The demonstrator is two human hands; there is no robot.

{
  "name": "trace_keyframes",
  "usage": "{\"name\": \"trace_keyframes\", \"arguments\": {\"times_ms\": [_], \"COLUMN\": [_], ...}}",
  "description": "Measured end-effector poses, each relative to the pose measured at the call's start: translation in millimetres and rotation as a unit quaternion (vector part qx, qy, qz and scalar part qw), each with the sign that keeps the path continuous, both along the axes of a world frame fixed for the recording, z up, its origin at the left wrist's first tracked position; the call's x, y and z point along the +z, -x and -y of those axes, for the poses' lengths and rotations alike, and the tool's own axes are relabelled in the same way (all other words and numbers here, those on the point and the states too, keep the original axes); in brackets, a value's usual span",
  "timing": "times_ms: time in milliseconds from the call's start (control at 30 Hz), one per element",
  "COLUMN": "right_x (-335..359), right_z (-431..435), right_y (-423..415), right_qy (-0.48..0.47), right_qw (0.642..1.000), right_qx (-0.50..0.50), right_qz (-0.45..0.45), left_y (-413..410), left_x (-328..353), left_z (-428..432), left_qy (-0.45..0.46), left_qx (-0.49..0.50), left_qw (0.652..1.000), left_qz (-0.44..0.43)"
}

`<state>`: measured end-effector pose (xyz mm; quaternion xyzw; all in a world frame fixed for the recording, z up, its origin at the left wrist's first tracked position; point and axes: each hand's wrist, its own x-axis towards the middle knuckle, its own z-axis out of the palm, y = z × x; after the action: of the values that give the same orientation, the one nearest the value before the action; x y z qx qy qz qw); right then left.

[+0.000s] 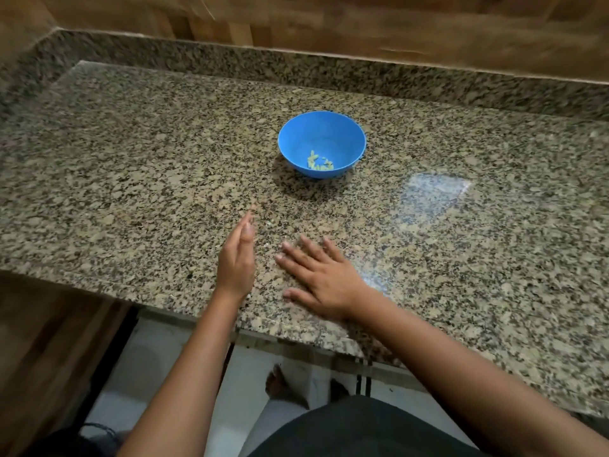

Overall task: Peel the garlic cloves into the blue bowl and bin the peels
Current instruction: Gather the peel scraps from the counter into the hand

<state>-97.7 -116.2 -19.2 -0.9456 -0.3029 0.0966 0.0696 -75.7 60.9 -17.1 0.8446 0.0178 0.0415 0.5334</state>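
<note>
A blue bowl (321, 133) stands on the granite counter (131, 159), with several pale peeled garlic cloves (319, 161) at its bottom. My left hand (236, 258) stands edge-on near the counter's front, fingers straight and together, holding nothing that I can see. My right hand (318, 278) lies flat, palm down, fingers spread on the stone just right of it. Both hands are well in front of the bowl. A tiny pale scrap (253, 207), maybe peel, lies just beyond the left fingertips. No bin and no unpeeled cloves are in view.
A raised granite backsplash (296, 70) and a wooden wall (362, 24) close off the far side. The counter's front edge (280, 334) runs under my forearms. Below it are a pale tiled floor (158, 374), my bare feet and wooden cabinet fronts on the left.
</note>
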Motion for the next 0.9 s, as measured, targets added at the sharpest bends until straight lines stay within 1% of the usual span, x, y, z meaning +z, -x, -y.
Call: {"name": "trace_keyframes", "arguments": {"times_ms": [67,200,267,333,467,500,600,700,800,900], "right_x": [0.6,2.3,2.8,2.6,1.3,2.0,7.3,3.5,-4.1,-7.4], "right_z": [1.1,-12.8,-18.9,-22.4,-26.4,-29.8,-48.5,-72.4,-93.5,-102.3], "right_y": [-3.0,17.0,14.7,2.9,-12.1,-10.7,-1.4,-1.2,-4.3,-12.4], "right_qy": [0.002,-0.006,0.002,0.004,0.017,0.020,0.004,0.020,0.019,0.008], "right_qw": [1.000,0.998,0.997,0.999,0.999,0.999,1.000,0.999,0.999,0.991], "right_qx": [-0.016,0.060,0.076,0.051,-0.032,-0.032,0.009,0.023,-0.022,-0.131], "right_qz": [0.010,0.002,-0.001,-0.004,0.008,0.008,0.003,0.010,0.022,0.019], "left_y": [7.0,16.2,18.8,19.7,15.4,13.4,6.7,-1.0,-4.7,-9.7], "left_x": [-0.3,0.5,0.9,0.9,4.8,5.9,8.7,10.9,10.3,8.6], "left_z": [-4.0,-12.7,-15.2,-17.5,-25.3,-28.9,-40.9,-52.4,-61.5,-69.8], "left_qy": [0.000,0.005,0.008,0.017,0.033,0.038,0.028,0.042,0.046,0.044], "left_qx": [0.007,0.042,0.053,0.054,0.035,0.026,-0.001,-0.012,-0.027,-0.036], "left_qw": [1.000,0.999,0.999,0.998,0.999,0.999,1.000,0.999,0.999,0.998], "left_qz": [-0.004,-0.007,-0.005,-0.007,-0.016,-0.017,-0.011,-0.007,-0.010,-0.009]}}
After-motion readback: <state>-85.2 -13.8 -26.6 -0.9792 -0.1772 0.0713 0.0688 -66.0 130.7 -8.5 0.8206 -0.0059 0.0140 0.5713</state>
